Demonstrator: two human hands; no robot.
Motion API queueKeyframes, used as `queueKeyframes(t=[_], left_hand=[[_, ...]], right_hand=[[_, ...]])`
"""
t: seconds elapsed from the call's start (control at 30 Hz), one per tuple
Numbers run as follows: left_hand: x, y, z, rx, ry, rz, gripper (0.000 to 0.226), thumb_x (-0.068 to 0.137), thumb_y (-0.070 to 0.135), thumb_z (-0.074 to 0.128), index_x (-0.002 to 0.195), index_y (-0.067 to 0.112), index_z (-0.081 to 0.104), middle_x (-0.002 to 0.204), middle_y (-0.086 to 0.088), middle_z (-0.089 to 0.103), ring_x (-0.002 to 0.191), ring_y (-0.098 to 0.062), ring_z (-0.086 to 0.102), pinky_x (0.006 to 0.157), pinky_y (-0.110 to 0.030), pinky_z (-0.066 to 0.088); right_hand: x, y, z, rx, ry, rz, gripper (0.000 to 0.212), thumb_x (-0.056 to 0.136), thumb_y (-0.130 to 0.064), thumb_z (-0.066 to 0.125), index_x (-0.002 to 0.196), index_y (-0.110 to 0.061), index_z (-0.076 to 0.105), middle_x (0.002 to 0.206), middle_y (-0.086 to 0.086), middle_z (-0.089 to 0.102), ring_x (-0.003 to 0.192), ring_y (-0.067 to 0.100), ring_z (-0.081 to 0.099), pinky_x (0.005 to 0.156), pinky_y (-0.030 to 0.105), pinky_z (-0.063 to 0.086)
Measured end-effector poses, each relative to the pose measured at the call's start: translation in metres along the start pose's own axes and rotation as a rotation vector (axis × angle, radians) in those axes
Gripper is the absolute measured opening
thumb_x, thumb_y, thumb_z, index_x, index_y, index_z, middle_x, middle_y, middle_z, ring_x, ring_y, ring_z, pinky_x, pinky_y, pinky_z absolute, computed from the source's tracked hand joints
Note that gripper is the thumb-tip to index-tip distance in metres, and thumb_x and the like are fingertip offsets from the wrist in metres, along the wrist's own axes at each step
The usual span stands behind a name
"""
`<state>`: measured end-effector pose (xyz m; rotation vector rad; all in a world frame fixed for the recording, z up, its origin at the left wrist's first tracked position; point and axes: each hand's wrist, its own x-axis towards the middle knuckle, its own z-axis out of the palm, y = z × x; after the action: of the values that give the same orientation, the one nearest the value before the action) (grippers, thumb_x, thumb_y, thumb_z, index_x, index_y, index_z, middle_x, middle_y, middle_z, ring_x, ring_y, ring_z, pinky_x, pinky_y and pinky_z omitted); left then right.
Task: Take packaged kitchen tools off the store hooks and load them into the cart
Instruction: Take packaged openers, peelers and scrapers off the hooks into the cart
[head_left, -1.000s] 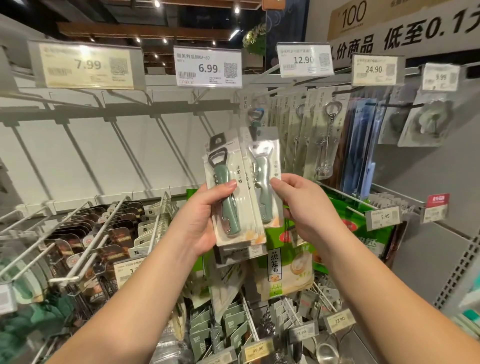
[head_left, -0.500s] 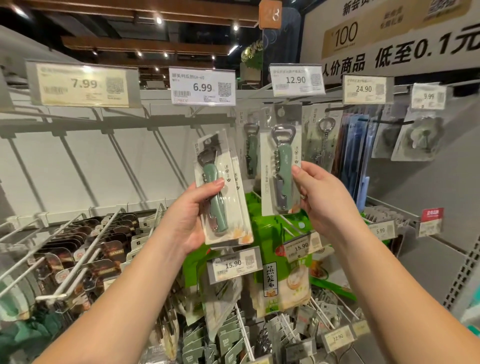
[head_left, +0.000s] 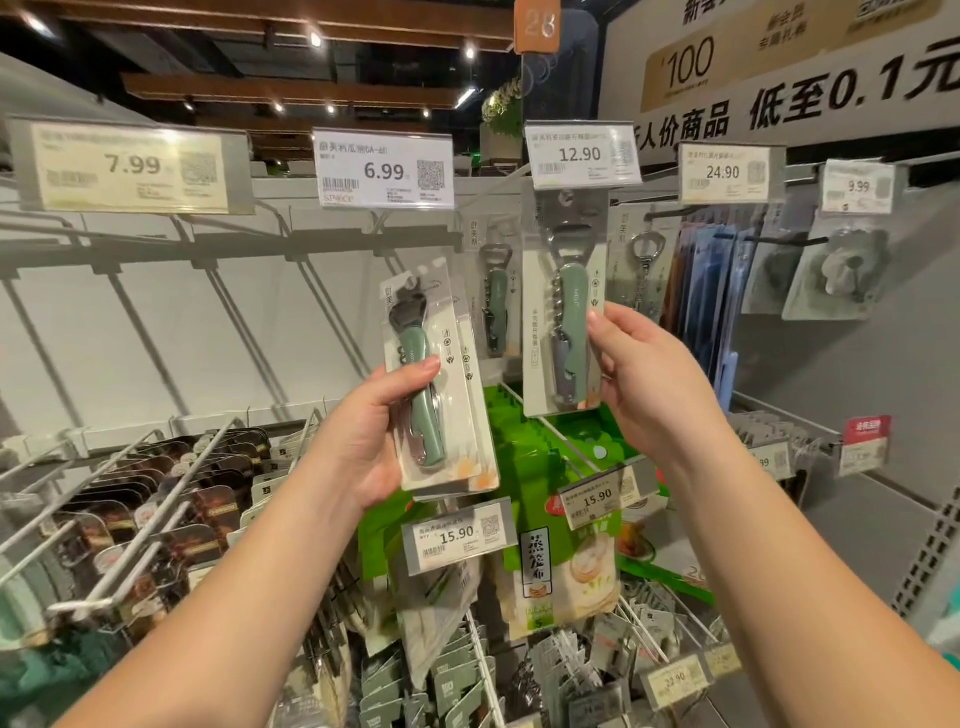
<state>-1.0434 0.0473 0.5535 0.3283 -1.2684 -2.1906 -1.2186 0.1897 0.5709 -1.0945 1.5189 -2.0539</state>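
Note:
My left hand (head_left: 363, 441) holds what looks like two stacked packaged green bottle openers (head_left: 441, 379), tilted a little, in front of the rack. My right hand (head_left: 644, 379) grips the lower right edge of another packaged green opener (head_left: 563, 312) that hangs upright under the 12.90 price tag (head_left: 579, 153); its top sits at the hook. Behind it, one more packaged opener (head_left: 496, 301) hangs on the same row. The cart is out of view.
Bare wire hooks (head_left: 171, 483) jut out at lower left over dark packages. A packaged corkscrew (head_left: 644, 270) and blue packs hang to the right. Green bags (head_left: 566, 561) and 15.90 tags hang below my hands. More tagged hooks fill the bottom.
My right hand rose with its package from beside the left one up to the 12.90 hook. The left hand shifted slightly left and kept its packages.

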Motion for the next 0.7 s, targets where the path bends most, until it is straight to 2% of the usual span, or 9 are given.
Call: queueKeyframes(t=[0.07, 0.13, 0.33, 0.47, 0.57, 0.6, 0.63, 0.7], left_hand=[[0.001, 0.0, 0.0, -0.004, -0.003, -0.001, 0.029, 0.073, 0.013, 0.07, 0.101, 0.011, 0.066, 0.094, -0.008, 0.073, 0.086, -0.026, 0.071, 0.09, -0.049, 0.056], [0.002, 0.001, 0.0, -0.003, 0.006, 0.0, 0.027, 0.074, 0.013, 0.07, 0.1, 0.011, 0.066, 0.093, -0.007, 0.073, 0.085, -0.025, 0.071, 0.09, -0.049, 0.056], [0.002, 0.002, -0.002, -0.005, 0.035, 0.007, 0.029, 0.073, 0.014, 0.07, 0.102, 0.011, 0.064, 0.091, -0.006, 0.072, 0.085, -0.026, 0.069, 0.093, -0.05, 0.053], [0.002, 0.003, -0.005, -0.016, 0.029, 0.008, 0.034, 0.073, 0.014, 0.069, 0.106, 0.012, 0.064, 0.093, -0.006, 0.071, 0.086, -0.025, 0.069, 0.092, -0.05, 0.054], [0.003, 0.003, -0.008, -0.031, 0.032, 0.005, 0.041, 0.074, 0.013, 0.07, 0.113, 0.011, 0.063, 0.094, -0.006, 0.072, 0.087, -0.025, 0.07, 0.093, -0.05, 0.054], [0.003, 0.004, -0.009, -0.031, 0.032, 0.007, 0.042, 0.074, 0.013, 0.07, 0.115, 0.011, 0.062, 0.094, -0.006, 0.072, 0.087, -0.025, 0.07, 0.092, -0.05, 0.055], [0.002, 0.004, -0.01, -0.031, 0.033, 0.011, 0.042, 0.074, 0.013, 0.069, 0.115, 0.011, 0.062, 0.093, -0.006, 0.072, 0.086, -0.025, 0.071, 0.092, -0.049, 0.055], [0.002, 0.006, -0.011, -0.03, 0.035, 0.021, 0.039, 0.074, 0.013, 0.069, 0.113, 0.011, 0.062, 0.091, -0.006, 0.073, 0.083, -0.024, 0.072, 0.089, -0.049, 0.057]], right_hand=[[0.008, 0.003, 0.0, 0.016, -0.002, 0.016, 0.023, 0.106, -0.023, 0.048, 0.11, -0.019, 0.07, 0.099, 0.002, 0.077, 0.084, 0.015, 0.073, 0.067, 0.032, 0.056], [0.017, 0.009, 0.001, 0.042, 0.009, 0.041, 0.022, 0.106, -0.022, 0.047, 0.109, -0.017, 0.069, 0.094, 0.0, 0.078, 0.081, 0.012, 0.073, 0.059, 0.028, 0.057], [0.053, 0.029, 0.013, 0.111, 0.053, 0.127, 0.02, 0.105, -0.014, 0.046, 0.112, -0.014, 0.065, 0.088, -0.003, 0.077, 0.076, 0.007, 0.072, 0.056, 0.022, 0.054], [0.081, 0.041, 0.024, 0.144, 0.053, 0.214, 0.025, 0.106, -0.019, 0.047, 0.125, -0.01, 0.061, 0.109, 0.009, 0.075, 0.09, 0.02, 0.073, 0.067, 0.035, 0.059], [0.096, 0.047, 0.03, 0.204, 0.095, 0.264, 0.029, 0.102, -0.017, 0.054, 0.13, -0.011, 0.057, 0.112, 0.009, 0.073, 0.097, 0.022, 0.072, 0.067, 0.031, 0.06], [0.101, 0.048, 0.033, 0.191, 0.103, 0.266, 0.029, 0.102, -0.018, 0.056, 0.13, -0.012, 0.058, 0.114, 0.008, 0.072, 0.102, 0.022, 0.07, 0.071, 0.031, 0.06], [0.105, 0.05, 0.035, 0.158, 0.1, 0.265, 0.029, 0.101, -0.022, 0.057, 0.129, -0.015, 0.059, 0.12, 0.008, 0.07, 0.11, 0.023, 0.067, 0.082, 0.035, 0.06], [0.119, 0.06, 0.034, 0.077, 0.095, 0.276, 0.037, 0.098, -0.033, 0.058, 0.133, -0.02, 0.059, 0.133, 0.007, 0.063, 0.127, 0.027, 0.057, 0.109, 0.051, 0.044]])
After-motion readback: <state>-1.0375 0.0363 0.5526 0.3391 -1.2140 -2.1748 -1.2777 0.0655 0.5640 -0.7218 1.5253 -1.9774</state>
